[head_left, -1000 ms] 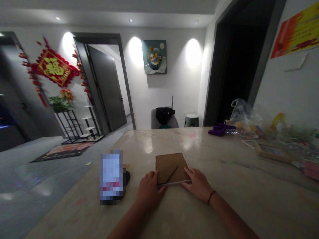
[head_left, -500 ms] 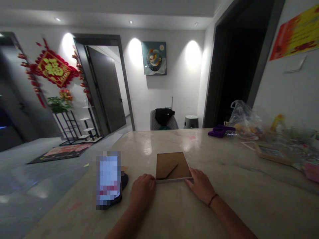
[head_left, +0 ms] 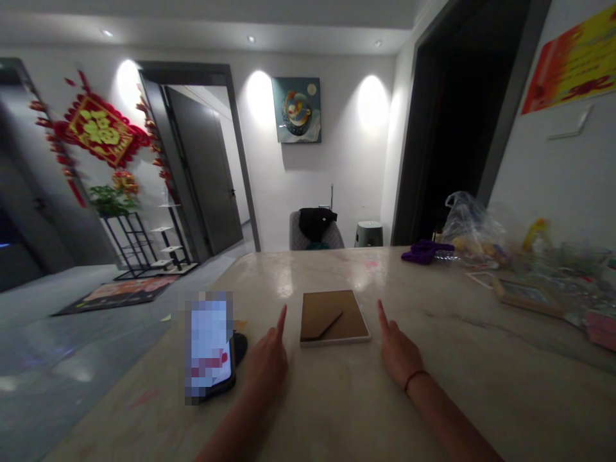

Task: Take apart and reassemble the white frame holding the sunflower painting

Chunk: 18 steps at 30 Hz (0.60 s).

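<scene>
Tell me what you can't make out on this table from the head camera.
In the head view:
The brown board: its underside faces the table, so it is hidden.
The phone: its screen is blurred by pixelation.
The dark round object: partly hidden by the phone.
The plastic bag: contents too dim to tell.
The pink item: cut off by the right edge.

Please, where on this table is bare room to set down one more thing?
The stone tabletop is bare between the left hand and right hand, below the brown-backed frame. The far right end is crowded around the plastic bag and small picture frame.
</scene>
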Each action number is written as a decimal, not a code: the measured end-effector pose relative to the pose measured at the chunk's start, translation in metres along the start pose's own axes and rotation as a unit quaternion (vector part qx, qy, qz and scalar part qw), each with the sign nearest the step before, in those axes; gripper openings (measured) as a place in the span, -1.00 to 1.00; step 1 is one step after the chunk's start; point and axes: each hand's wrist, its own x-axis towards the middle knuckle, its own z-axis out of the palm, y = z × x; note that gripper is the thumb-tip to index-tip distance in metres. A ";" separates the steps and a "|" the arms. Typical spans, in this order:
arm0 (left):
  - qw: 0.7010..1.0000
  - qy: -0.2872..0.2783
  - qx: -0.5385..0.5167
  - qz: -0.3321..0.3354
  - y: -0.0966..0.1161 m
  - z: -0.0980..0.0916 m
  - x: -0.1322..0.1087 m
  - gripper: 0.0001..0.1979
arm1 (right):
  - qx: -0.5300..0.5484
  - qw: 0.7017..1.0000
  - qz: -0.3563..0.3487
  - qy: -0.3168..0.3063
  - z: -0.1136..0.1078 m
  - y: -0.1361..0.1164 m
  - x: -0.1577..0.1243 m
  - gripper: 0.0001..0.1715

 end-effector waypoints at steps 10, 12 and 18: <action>0.995 -0.094 -0.020 -0.017 0.009 -0.006 -0.004 -0.50 | 0.074 0.995 0.012 -0.061 0.010 0.003 0.005 -0.52; 0.993 -0.115 -0.008 0.024 0.012 -0.005 -0.006 -0.56 | 0.133 0.989 -0.001 -0.065 0.014 0.002 0.007 -0.57; 0.986 -0.141 0.009 0.084 0.024 -0.005 -0.013 -0.61 | 0.480 0.873 0.079 0.029 0.018 -0.012 0.010 -0.52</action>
